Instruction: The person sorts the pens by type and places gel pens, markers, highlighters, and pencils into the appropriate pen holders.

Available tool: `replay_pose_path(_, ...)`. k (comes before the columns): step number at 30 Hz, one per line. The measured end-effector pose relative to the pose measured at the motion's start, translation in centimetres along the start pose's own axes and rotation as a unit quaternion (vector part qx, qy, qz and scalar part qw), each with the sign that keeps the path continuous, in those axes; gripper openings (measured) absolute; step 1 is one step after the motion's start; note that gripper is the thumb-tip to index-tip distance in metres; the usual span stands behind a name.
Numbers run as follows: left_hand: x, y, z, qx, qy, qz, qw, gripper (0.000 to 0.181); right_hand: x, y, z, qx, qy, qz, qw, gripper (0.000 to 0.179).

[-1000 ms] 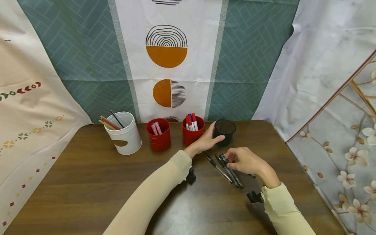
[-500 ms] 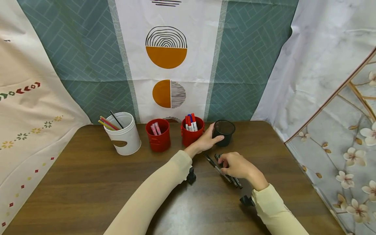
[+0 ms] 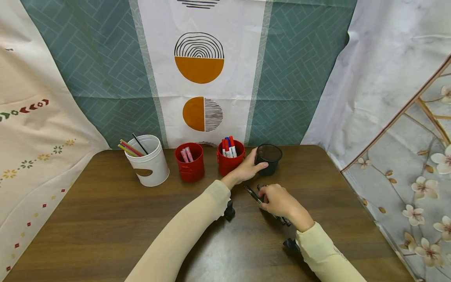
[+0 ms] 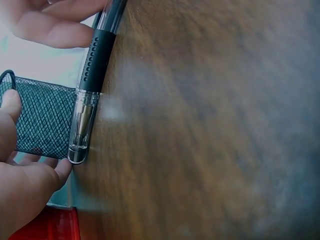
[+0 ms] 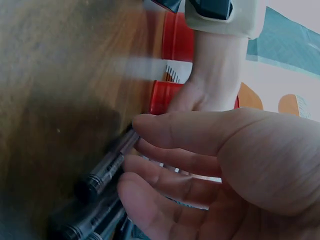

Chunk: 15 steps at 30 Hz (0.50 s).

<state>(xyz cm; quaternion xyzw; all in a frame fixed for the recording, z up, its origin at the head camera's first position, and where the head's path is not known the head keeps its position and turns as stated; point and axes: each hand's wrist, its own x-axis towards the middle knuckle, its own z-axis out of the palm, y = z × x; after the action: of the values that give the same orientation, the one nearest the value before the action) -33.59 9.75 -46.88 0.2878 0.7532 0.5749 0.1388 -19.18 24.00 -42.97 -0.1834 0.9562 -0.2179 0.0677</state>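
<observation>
A black mesh pen cup (image 3: pixel 273 167) stands at the back right of the table, and my left hand (image 3: pixel 246 169) grips its left side with thumb and fingers. The left wrist view shows the thumb over the rim of that cup (image 4: pixel 45 117). In front of it, several clear-barrelled black gel pens (image 3: pixel 251 192) lie side by side on the wood. My right hand (image 3: pixel 282 203) is over them and covers their middles. In the right wrist view its thumb and fingers pinch one pen (image 5: pixel 106 172) at the near side; other pens (image 5: pixel 85 220) lie beside it.
To the left of the mesh cup stand a red cup (image 3: pixel 224 167) with several red and blue markers (image 3: pixel 229 149), another red cup (image 3: pixel 192 172) with pink-patterned sticks, and a white bucket (image 3: pixel 156 168) with coloured pencils. A patterned cloth (image 3: pixel 296 78) hangs behind the table.
My right hand has moved left across the pens, from the right side of the row towards the leftmost pen. The left hand keeps its hold on the mesh cup.
</observation>
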Motion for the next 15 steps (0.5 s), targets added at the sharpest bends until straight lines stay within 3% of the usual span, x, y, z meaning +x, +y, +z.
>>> replay_pose_path(10,-0.40,0.82,-0.18,-0.009,-0.002,-0.018,0.9998,0.078,0.30,-0.54,1.06,-0.016,0.039,0.012,0.9990,0.024)
replay_pose_path(15,-0.13,0.24,0.07,-0.008,0.004,-0.005,0.9999,0.076,0.13,-0.49,0.76,-0.008,0.018,0.019,0.9996,0.024)
